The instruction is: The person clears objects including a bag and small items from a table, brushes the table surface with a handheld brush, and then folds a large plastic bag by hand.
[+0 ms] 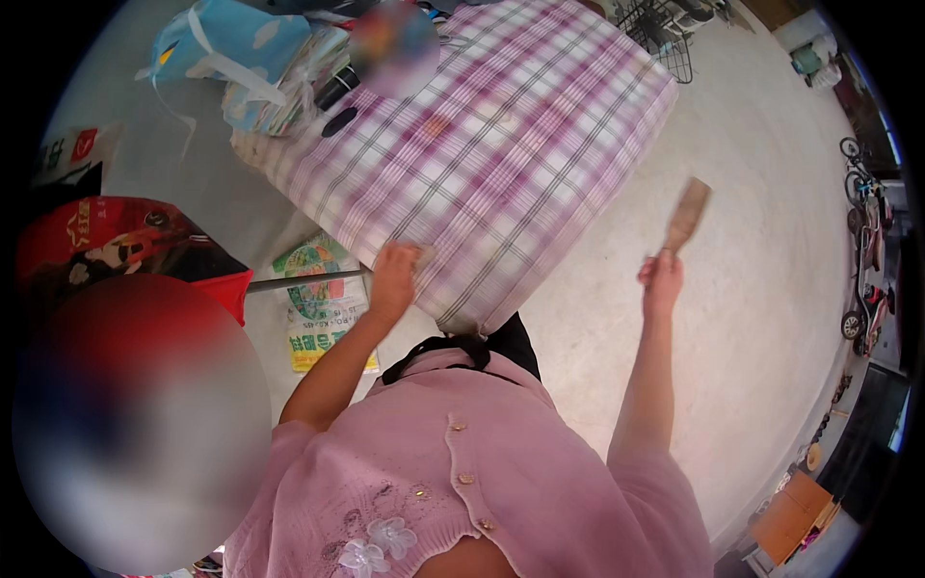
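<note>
My right hand [662,278] is raised over the floor on the right, closed around the narrow handle of a flat wooden paddle or brush [690,209]; its broad end points up and away, slightly blurred. At the near left edge of a table or bed covered with a purple-and-white plaid cloth [506,152], my left hand [397,271] is curled. A small pale thing [425,256] shows by its fingers, too blurred to name. Whether the hand grips it or the cloth cannot be told. A thin dark bar [303,280] runs leftward from beside this hand.
A blue cloud-print bag [246,43], a stack of papers or cloth and a dark oval object [340,122] lie at the far left. A printed sack [325,311] is on the floor, near a red-and-black bag [130,238]. A wire basket [657,36] stands beyond; bicycles line the right.
</note>
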{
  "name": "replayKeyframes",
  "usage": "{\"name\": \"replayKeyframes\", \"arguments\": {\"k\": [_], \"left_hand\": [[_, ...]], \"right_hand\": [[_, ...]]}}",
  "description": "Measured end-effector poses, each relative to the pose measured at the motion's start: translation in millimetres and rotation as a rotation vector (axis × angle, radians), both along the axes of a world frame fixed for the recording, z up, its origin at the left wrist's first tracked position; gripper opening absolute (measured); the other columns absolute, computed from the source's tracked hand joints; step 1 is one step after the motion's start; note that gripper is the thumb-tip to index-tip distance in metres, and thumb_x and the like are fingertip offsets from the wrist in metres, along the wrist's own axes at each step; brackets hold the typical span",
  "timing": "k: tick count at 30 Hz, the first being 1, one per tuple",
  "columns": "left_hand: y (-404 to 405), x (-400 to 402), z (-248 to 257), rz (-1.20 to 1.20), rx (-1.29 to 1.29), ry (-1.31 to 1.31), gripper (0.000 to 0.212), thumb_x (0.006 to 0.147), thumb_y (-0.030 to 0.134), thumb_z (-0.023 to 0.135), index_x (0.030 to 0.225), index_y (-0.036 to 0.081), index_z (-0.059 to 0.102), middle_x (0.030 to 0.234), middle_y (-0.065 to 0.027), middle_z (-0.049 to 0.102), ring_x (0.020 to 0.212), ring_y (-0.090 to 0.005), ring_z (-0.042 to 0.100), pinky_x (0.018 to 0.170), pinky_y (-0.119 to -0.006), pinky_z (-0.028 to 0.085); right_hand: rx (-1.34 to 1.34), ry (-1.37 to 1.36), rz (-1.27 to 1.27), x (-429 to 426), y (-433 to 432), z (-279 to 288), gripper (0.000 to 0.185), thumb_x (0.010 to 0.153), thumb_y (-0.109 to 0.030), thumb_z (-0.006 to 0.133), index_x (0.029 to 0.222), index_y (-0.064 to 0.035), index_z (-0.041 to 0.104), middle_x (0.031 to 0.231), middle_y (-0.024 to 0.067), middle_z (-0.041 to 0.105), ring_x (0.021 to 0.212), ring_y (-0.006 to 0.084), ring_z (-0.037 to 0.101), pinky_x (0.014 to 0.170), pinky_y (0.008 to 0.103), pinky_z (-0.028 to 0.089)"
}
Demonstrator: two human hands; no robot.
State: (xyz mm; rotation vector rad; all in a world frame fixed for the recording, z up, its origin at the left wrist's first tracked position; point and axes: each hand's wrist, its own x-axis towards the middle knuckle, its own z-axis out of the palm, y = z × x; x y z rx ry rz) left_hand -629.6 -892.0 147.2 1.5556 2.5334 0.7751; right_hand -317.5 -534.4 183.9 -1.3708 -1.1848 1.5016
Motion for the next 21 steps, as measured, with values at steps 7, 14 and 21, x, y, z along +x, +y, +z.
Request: {"name": "replayKeyframes", "arguments": {"k": [7, 14, 21], "left_hand": [[5.3, 88.5, 36.3, -0.264, -0.044, -0.362, 0.035, 0.074, -0.005, 0.054, 0.107, 0.004, 0.058, 0.116, -0.0123, 0.053, 0.113, -0.0327, 0.048, 0.095, -0.037, 0.042], [8.0, 97.7, 39.9, -0.115, -0.12, -0.381, 0.032, 0.076, -0.006, 0.052, 0.105, 0.006, 0.059, 0.113, -0.0117, 0.054, 0.11, -0.033, 0.049, 0.093, -0.036, 0.042], [50.8, 127.5, 43.0, 0.199, -0.282, -0.273, 0.039, 0.074, 0.002, 0.057, 0.112, 0.004, 0.049, 0.111, -0.018, 0.049, 0.106, -0.0387, 0.044, 0.091, -0.043, 0.041]], "right_hand": [[0.019, -0.231, 1.379, -123.6, -165.6, 19.2, 0.02, 0.091, -0.022, 0.056, 0.098, -0.0041, 0.06, 0.06, 0.0012, 0.055, 0.047, 0.0098, 0.052, 0.044, 0.0275, 0.043], [-0.112, -0.021, 0.399, -51.3, 58.5, -31.7, 0.022, 0.094, -0.023, 0.053, 0.086, -0.0027, 0.057, 0.064, 0.0032, 0.058, 0.048, 0.0101, 0.052, 0.04, 0.025, 0.043], [0.082, -0.156, -0.052, 49.1, 164.0, -28.8, 0.011, 0.091, -0.012, 0.053, 0.095, -0.0075, 0.043, 0.064, 0.0028, 0.05, 0.048, 0.0113, 0.048, 0.039, 0.025, 0.041]]}}
